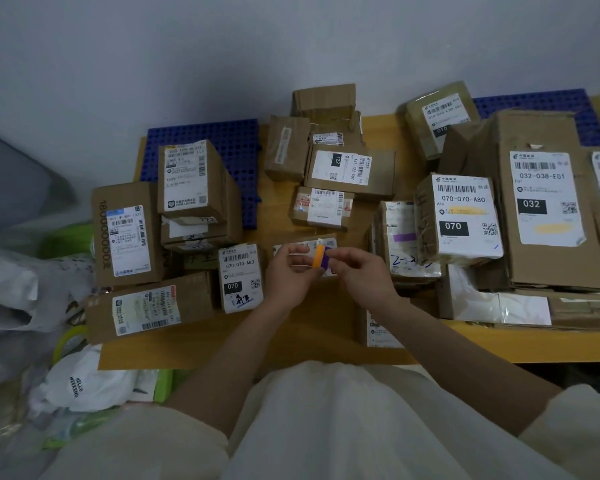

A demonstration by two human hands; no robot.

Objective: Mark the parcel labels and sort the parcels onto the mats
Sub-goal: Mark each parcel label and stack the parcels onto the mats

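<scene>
Between the left hand (286, 271) and right hand (357, 271): a small marker (321, 257), smooth plastic, orange and purple. Parcels on all sides of the hands: matt brown corrugated cardboard boxes, several wrapped in glossy clear tape. The 070 box (459, 216) right of the right hand carries a white paper label, faintly glossy. Beneath the hands: tabletop (326, 327), smooth yellow wood-look surface. Beyond the left hand: blue mat (238, 143), perforated moulded plastic, matt. Left of the left hand: white plastic bags (84, 386), crinkled, slightly shiny. Near the forearms: cream cloth garment (326, 427), matt.
</scene>
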